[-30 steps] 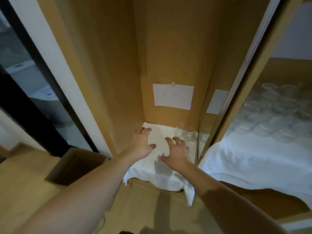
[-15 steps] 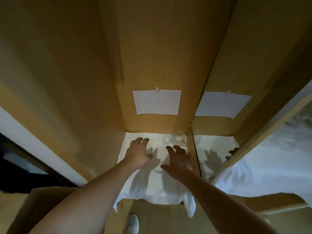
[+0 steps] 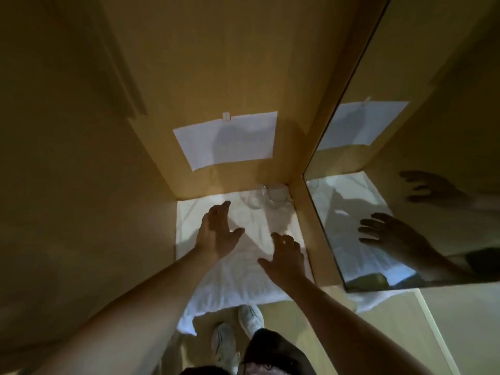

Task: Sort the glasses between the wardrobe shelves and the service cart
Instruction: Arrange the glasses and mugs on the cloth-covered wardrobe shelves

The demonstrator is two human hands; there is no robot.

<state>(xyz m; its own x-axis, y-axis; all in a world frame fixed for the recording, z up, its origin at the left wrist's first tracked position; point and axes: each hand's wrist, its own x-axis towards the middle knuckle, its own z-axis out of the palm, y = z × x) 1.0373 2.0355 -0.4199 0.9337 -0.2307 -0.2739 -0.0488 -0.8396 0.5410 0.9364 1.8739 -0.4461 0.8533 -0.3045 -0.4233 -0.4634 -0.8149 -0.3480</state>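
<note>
A: Where were the glasses (image 3: 266, 197) noted?

B: At the far right corner of the wardrobe shelf (image 3: 186, 212), close against the back wall (image 3: 216, 63) and the right partition (image 3: 303, 212). At least two clear glasses were made out, standing together on the white cloth (image 3: 238, 282); the exact count could not be told. The corner placing was judged to keep them out of the way and off the front edge.

A: And the hands?

B: Both were reached in over the cloth. The left hand (image 3: 216, 234) was held mid-shelf, fingers spread and loosely bent, nothing gripped. The right hand (image 3: 286, 261) was held nearer the front edge, fingers likewise spread, nothing pinched. Whether either palm was touching the cloth could not be told. Neither hand was touching the glasses.

A: Room for moving?

B: The bay was noted as narrow, walled on the left, the back and the right. A mirror panel (image 3: 405, 198) was seen on the right beyond the partition, with the hands reflected in it. A sheet of paper (image 3: 227, 139) was clipped to the back wall above the glasses. The cloth was hung over the front edge, so a snag there was judged possible. The only open way out was judged to be straight back over the front edge.
</note>
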